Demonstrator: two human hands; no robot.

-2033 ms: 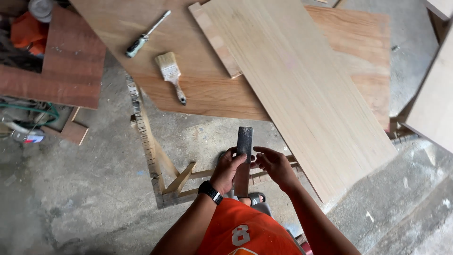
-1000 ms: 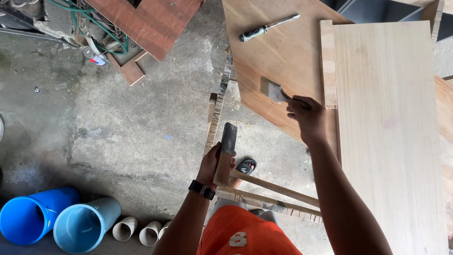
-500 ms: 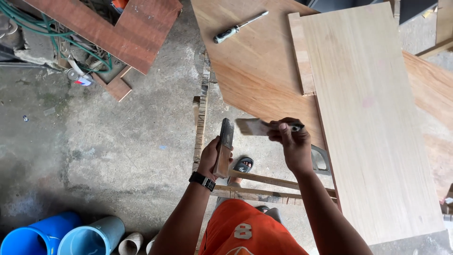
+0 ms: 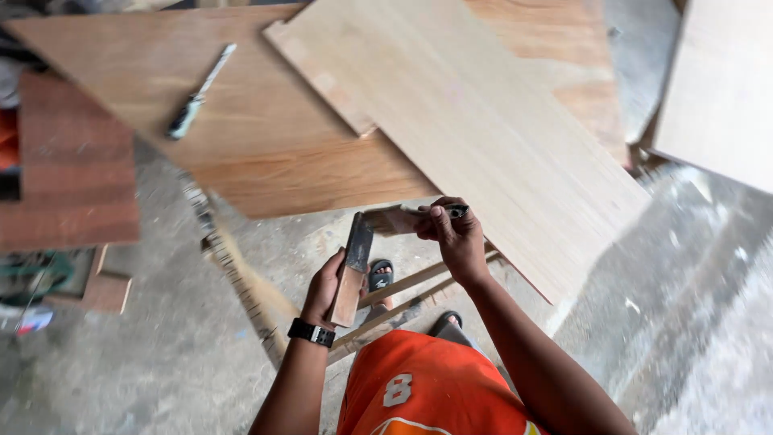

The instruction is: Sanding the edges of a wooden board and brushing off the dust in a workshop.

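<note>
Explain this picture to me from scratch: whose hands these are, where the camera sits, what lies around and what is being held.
There is no machine here. One camera is worn on a person's head and looks down, so you see that person's own arms, orange shirt and sandalled feet on a concrete floor.

The left hand, with a black wristwatch, grips a short wooden block that has a dark upper face. The right hand holds a paintbrush by its handle, with the bristles at the top of the block.

Ahead lies a large brownish plywood sheet, and a paler board rests across it. A screwdriver lies on the sheet. Reddish boards sit at the left, blurred.
</note>
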